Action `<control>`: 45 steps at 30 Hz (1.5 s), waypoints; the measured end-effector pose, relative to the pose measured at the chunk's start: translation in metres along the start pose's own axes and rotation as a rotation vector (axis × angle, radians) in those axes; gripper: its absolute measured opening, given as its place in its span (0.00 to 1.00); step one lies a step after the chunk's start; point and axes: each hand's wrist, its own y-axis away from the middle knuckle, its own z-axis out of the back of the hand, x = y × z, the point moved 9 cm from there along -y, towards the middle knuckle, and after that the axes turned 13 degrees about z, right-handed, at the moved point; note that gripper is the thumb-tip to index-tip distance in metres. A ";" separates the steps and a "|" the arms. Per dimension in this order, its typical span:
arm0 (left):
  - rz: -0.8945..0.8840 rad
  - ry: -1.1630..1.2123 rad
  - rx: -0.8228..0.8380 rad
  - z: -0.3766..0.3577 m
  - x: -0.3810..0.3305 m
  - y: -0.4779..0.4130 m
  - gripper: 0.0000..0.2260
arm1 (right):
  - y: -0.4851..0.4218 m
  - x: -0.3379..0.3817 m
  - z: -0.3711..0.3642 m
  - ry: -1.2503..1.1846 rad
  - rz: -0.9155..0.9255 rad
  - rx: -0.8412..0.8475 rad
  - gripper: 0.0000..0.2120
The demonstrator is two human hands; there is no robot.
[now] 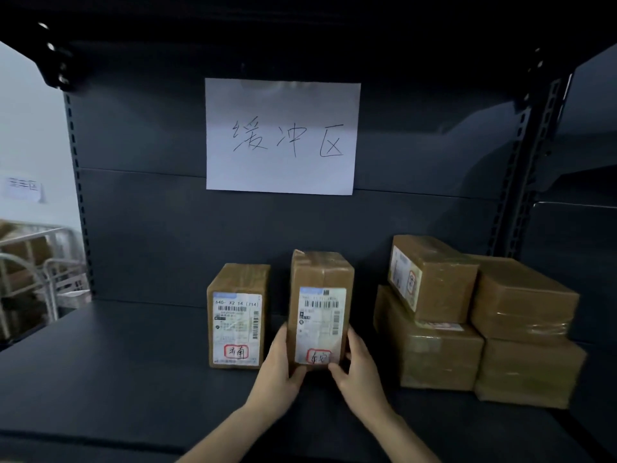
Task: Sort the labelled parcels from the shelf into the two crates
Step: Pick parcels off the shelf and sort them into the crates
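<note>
A brown taped parcel (321, 295) with a white shipping label and a red-circled handwritten mark stands upright at the middle of the dark shelf (117, 362). My left hand (278, 372) grips its lower left side and my right hand (357, 369) grips its lower right side, thumbs on the front. A second upright labelled parcel (237, 315) stands just to its left, untouched. No crate is in view.
A stack of several brown parcels (477, 322) fills the shelf's right part. A white paper sign (282, 135) with handwriting hangs on the back panel. Slotted uprights (521, 182) frame the bay. Metal carts (36, 272) stand beyond the left side.
</note>
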 end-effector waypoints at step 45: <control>0.164 0.384 -0.356 0.167 0.022 0.047 0.14 | -0.037 0.076 -0.035 -0.626 0.080 0.060 0.21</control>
